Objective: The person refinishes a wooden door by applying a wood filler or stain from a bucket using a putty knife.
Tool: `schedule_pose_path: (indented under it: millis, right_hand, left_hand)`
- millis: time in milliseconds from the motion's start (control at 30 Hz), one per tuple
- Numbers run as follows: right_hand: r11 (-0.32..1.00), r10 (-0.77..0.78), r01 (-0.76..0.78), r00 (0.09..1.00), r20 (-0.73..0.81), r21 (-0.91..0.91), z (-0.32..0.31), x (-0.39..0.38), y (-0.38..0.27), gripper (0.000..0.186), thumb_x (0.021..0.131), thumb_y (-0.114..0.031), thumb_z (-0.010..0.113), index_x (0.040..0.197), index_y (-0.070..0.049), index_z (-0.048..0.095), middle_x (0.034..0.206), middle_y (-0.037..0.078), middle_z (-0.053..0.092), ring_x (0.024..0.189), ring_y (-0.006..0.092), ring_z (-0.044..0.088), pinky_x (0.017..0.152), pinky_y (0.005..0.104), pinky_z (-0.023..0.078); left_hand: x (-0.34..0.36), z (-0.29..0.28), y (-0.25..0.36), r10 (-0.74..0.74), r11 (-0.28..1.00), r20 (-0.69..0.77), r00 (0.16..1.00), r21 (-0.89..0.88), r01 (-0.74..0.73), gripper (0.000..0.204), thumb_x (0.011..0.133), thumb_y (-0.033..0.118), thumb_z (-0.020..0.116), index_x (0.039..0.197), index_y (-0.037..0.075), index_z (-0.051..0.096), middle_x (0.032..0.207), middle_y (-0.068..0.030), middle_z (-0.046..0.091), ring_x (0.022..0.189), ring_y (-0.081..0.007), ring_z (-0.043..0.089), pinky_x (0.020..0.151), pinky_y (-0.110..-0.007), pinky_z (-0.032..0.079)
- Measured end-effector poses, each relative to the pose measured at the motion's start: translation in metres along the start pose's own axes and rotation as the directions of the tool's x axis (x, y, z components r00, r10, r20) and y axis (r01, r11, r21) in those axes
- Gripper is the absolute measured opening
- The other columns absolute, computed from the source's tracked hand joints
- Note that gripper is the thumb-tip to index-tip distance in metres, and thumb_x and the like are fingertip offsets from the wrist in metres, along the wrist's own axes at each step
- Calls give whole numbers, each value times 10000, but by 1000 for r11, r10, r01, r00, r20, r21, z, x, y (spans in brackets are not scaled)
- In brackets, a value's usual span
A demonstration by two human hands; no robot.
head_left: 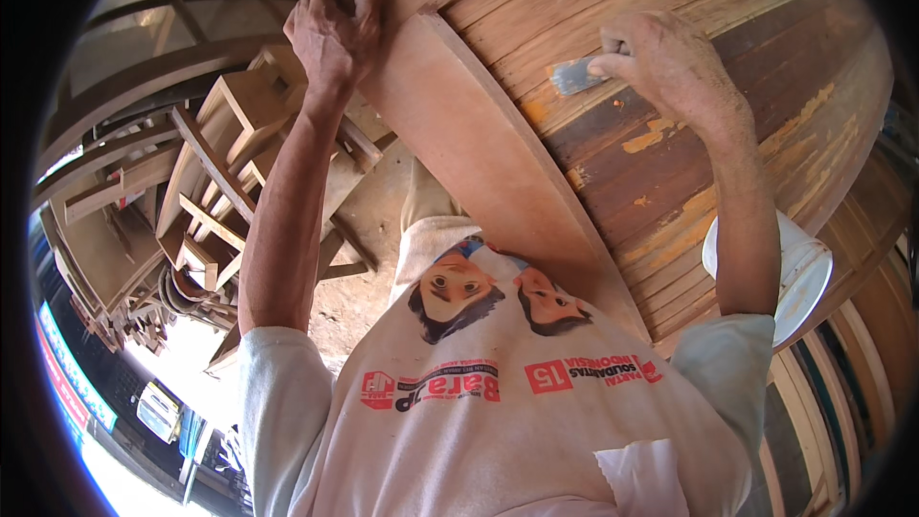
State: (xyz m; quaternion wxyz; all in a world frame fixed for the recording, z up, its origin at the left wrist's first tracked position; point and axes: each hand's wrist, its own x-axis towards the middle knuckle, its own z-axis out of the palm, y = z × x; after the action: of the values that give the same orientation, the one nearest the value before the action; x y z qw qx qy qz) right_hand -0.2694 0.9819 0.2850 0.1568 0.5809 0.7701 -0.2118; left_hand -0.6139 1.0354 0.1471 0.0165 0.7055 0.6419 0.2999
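My right hand (665,67) is closed round a putty knife (574,77) with a short, flat, grey-blue blade. Its blade is against or just over a slatted wooden panel (613,172), beside a smear of orange putty (534,113). More orange patches mark the dark brown slats below that hand. At the upper left, my left hand (335,27) has its fingers curled in, by the far end of the panel's plain wooden border (459,105). What those fingers hold, if anything, is hidden.
A white plastic tub (802,273) sits on the wood beside my right forearm. Wooden chair or stool frames (215,153) are heaped on the left, with a dark lattice frame (182,10) behind them. Long boards (823,402) stand at the lower right.
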Motion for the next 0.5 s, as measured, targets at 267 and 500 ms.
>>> schedule_pose_path:
  millis: [267, 500]
  right_hand:
    - [976, 186, -204, 964, -190, -75, 4, -24, 20, 314, 1048, -333, 640, 1043, -19, 648, 1008, 186, 713, 1023, 380, 705, 900, 530, 551]
    - [933, 238, -192, 963, -124, 305, 38, -90, 27, 347, 1059, -200, 599, 1379, -72, 641, 1155, 210, 673, 1074, 410, 672, 940, 506, 546]
  left_hand:
    - [0, 1, -2, 27, 1000, 3, 1000, 2, -27, 415, 981, 406, 676, 1280, 121, 719, 1187, -131, 751, 1124, -344, 696, 1047, -465, 489]
    - [0, -4, 2, 17, 999, 12, 1000, -27, -16, 415, 979, 399, 679, 1274, 111, 722, 1176, -161, 752, 1124, -357, 700, 1040, -457, 498]
